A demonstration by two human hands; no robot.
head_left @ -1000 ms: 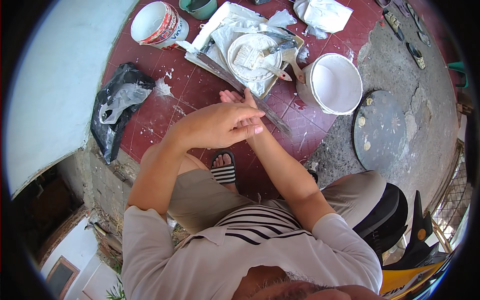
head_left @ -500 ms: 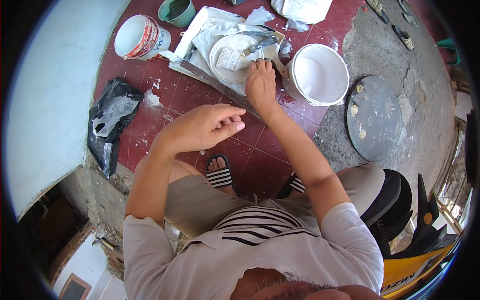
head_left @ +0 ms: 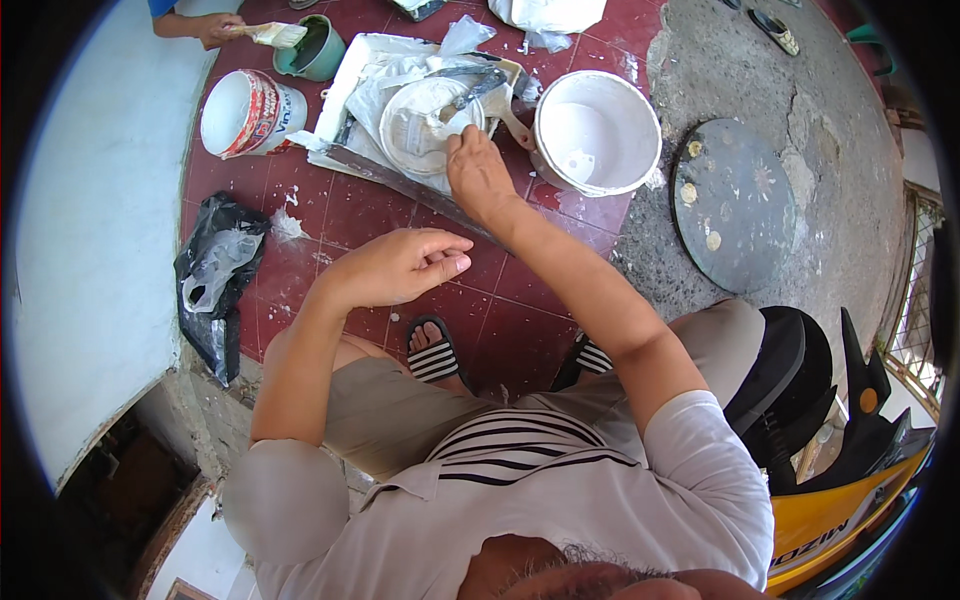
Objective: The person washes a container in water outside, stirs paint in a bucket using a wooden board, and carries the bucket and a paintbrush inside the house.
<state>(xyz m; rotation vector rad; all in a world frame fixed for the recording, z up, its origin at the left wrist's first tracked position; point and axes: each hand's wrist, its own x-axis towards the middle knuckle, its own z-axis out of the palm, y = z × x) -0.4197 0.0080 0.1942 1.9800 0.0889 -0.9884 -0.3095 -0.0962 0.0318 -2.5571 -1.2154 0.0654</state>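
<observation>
My right hand (head_left: 481, 178) is closed at the near right rim of a round white lid (head_left: 388, 138) smeared with white paint. In its fingers is a white-coated paintbrush (head_left: 460, 121), partly hidden by the hand. Under the lid lies a cream tray (head_left: 362, 62) lined with crumpled plastic. Another brush with a wooden handle (head_left: 518, 130) leans across the tray's right edge beside a large white paint bucket (head_left: 622, 180). My left hand (head_left: 395, 266) hovers over the red tiles near my foot, its fingers loosely bent and apart, holding nothing.
At the upper left, another person's hand (head_left: 215, 30) holds a paintbrush (head_left: 280, 35) over a green pail (head_left: 325, 62). A white-and-red bucket (head_left: 285, 113) and a black plastic bag (head_left: 208, 335) stand along the wall. A grey disc (head_left: 740, 215) lies on concrete at right.
My right hand has drawn a little nearer to me across the lid. The other person's hand and brush have come in over the green pail. The view has shifted slightly.
</observation>
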